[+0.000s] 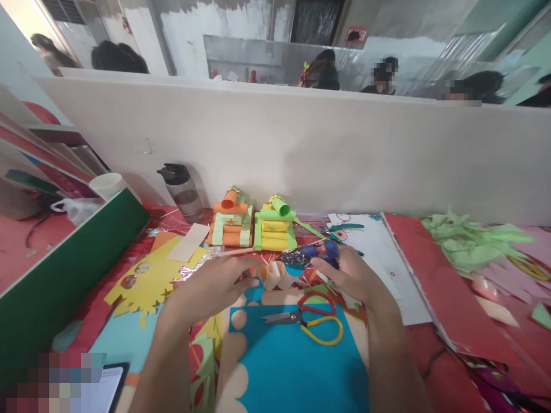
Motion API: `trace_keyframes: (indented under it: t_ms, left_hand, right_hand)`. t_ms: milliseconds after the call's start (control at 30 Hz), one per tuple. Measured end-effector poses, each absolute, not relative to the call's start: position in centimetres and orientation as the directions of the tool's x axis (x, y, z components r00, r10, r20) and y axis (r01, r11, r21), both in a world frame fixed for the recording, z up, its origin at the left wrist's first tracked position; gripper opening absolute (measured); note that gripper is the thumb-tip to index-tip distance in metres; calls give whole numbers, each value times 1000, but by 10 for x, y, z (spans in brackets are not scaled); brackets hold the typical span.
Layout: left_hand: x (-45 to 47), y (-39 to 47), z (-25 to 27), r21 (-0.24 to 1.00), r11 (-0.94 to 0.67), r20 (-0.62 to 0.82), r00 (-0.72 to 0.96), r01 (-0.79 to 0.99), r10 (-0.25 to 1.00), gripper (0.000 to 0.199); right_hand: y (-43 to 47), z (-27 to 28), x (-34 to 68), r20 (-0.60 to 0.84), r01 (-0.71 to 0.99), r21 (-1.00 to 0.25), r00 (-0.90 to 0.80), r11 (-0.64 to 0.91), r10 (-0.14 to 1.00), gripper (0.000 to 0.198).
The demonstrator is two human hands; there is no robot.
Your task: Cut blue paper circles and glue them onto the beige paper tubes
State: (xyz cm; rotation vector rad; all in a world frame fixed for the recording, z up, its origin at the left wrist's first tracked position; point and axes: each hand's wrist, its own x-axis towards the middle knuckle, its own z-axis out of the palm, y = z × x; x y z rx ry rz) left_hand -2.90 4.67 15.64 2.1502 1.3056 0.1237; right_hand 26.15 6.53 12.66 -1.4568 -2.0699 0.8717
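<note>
My right hand (344, 275) is wrapped around a dark blue glue gun (316, 253), its nozzle pointing left. My left hand (219, 281) is closed with thumb and fingers together at the left end of a small group of curled paper rings (275, 274), orange and cream. A blue paper circle (253, 291) shows at my left thumb tip, partly covered. The glue gun's nozzle is just above the paper rings. Below my hands, scissors (297, 317) with one red and one yellow handle lie on a blue paper sheet (301, 361) with circles cut from its left edge.
Two rolled-paper tank models, orange (232, 221) and yellow-green (275, 226), stand behind my hands, beside a water bottle (183, 192). Yellow cut paper (142, 275) lies left; green-handled pliers (346, 229) lie right. A white partition (258, 137) rises behind; several people are beyond it.
</note>
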Motion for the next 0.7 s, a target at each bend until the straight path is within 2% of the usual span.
trace_keyframes:
  t_ms: [467, 700]
  left_hand:
    - [-27, 45, 159, 540, -331, -231, 515, 773, 826, 29]
    - [-27, 46, 159, 536, -338, -226, 517, 774, 826, 31]
  right_hand:
    - [65, 126, 271, 45, 690, -671, -329, 273, 943, 38]
    - [65, 125, 278, 50, 677, -686, -321, 266, 946, 30]
